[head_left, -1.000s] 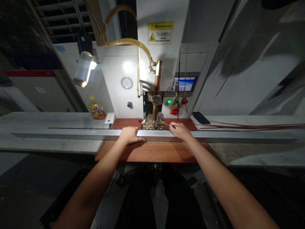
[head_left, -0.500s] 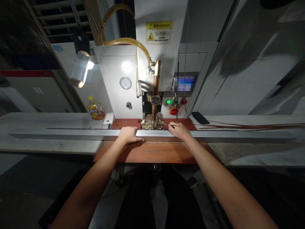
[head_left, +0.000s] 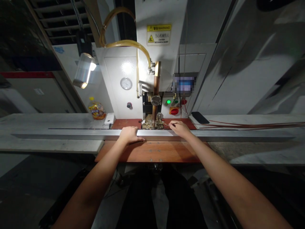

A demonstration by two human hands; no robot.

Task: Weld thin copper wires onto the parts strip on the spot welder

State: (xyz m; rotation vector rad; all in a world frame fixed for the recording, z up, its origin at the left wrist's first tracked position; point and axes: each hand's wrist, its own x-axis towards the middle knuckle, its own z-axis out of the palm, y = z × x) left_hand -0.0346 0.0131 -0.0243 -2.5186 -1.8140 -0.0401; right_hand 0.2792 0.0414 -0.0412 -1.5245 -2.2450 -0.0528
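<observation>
Here, a long grey bench (head_left: 47,144) is running across a dim workshop, with a reddish wooden board (head_left: 152,152) sitting at its middle and pale wall panels rising behind. A white machine (head_left: 124,63) is standing at the back of the bench, its copper rod (head_left: 156,92) coming down onto a small brass clamp (head_left: 152,123). A long metal bar (head_left: 71,134) is lying across the bench from side to side, right in front of the clamp. The left hand (head_left: 130,135) is resting flat on the bar, fingers spread and closing on nothing. The right hand (head_left: 181,128) is lying on the bar just right of the clamp, fingertips pinching a thin copper strip (head_left: 250,125) that is trailing off to the right. A lamp (head_left: 83,70) is shining at the left, a bottle (head_left: 96,108) and a small white box (head_left: 109,119) are standing beside the machine, and a phone (head_left: 200,117) is lying to the right. Green and red buttons (head_left: 175,106) are glowing below a blurred screen (head_left: 184,84).
</observation>
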